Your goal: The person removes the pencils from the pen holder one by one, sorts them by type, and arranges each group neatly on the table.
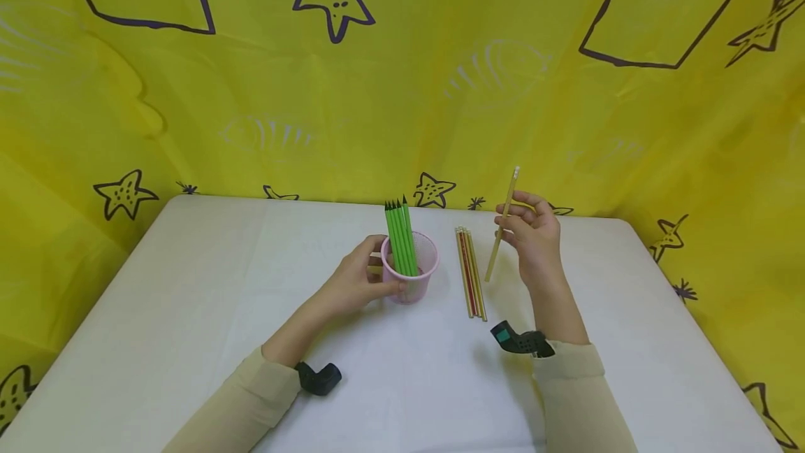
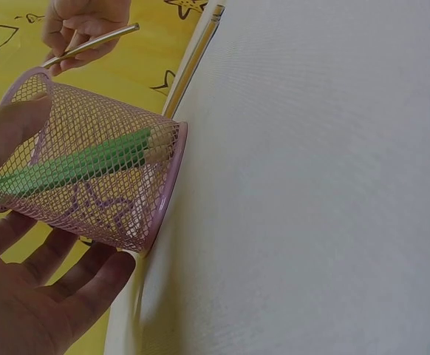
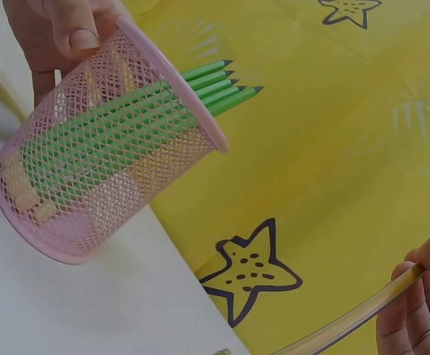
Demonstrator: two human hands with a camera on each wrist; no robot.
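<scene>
My left hand (image 1: 349,284) holds a pink mesh pencil cup (image 1: 428,264), thumb on the near side and fingers round the far side. Inside lean several green pencils (image 1: 401,238), dark points up; through the mesh (image 3: 119,174) their pale lower ends show near the base. To the right, above the table, my right hand (image 1: 533,238) pinches a single gold pencil (image 1: 496,254) between thumb and fingers. It is tilted, its pale end up and its other end low. Between cup and right hand lies a bundle of gold and red pencils (image 1: 470,275), side by side.
A white-covered table (image 1: 207,299) lies under both hands. Behind it and along its sides hangs a yellow sheet (image 1: 390,89) with dark star drawings. Each wrist wears a small black camera, the left one (image 1: 321,379) near the table and the right one (image 1: 522,341) nearer the pencils.
</scene>
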